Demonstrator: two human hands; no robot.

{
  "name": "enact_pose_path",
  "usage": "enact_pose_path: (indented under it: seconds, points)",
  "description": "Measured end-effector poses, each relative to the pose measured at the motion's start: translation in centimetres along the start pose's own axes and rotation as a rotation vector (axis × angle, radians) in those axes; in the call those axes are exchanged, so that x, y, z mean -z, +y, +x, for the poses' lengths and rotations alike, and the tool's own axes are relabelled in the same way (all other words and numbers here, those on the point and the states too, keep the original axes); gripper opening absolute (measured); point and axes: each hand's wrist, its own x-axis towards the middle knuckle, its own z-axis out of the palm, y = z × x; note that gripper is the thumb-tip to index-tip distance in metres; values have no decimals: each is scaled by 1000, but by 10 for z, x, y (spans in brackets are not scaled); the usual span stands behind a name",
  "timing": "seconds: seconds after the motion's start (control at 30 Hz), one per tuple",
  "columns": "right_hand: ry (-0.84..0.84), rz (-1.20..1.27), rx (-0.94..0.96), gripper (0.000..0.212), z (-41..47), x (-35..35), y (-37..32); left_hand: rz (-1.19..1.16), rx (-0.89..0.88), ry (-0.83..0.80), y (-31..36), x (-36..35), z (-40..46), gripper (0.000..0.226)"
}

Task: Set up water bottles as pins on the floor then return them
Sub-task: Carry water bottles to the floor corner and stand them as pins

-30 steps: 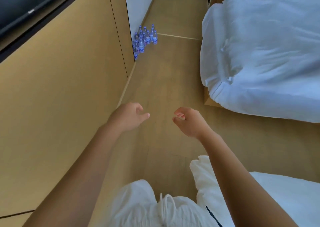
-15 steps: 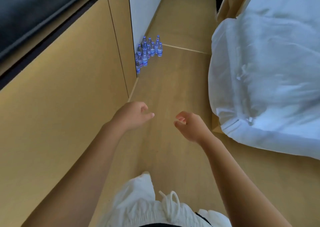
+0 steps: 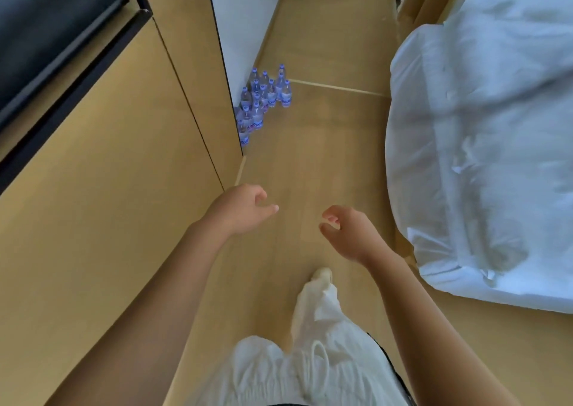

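Several clear water bottles (image 3: 263, 101) with blue caps stand upright in a tight cluster on the wooden floor, against the white wall ahead. The nearest ones are partly hidden by the cabinet's corner. My left hand (image 3: 242, 208) hovers in front of me with loosely curled fingers and holds nothing. My right hand (image 3: 347, 229) hangs beside it, fingers also loosely curled and empty. Both hands are well short of the bottles.
A tall wooden cabinet (image 3: 124, 188) with a dark screen runs along the left. A bed with white bedding (image 3: 483, 145) fills the right side. The wooden floor (image 3: 322, 157) forms a narrow aisle between them. My white trouser leg (image 3: 316, 306) steps forward.
I have walked forward along the aisle, so the bottles appear nearer and the bed has slid past on the right. Both hands stay empty in the same pose.
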Motion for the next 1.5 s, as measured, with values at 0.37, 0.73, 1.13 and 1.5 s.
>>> enact_pose_path:
  seconds: [0.37, 0.73, 1.13, 1.5]
  points:
    - [-65, -97, 109, 37, 218, 106, 26, -43, 109, 6, 74, 36, 205, 44]
    - [-197, -131, 156, 36, 380, 155, 24, -149, 265, -9, 81, 59, 336, 20]
    - [-327, -156, 133, 38, 592, 175, -33, -167, 319, -77, 47, 125, 534, 28]
    - [-568, -147, 122, 26, 735, 148, -71, -382, 483, 18, 10, 155, 656, 36]
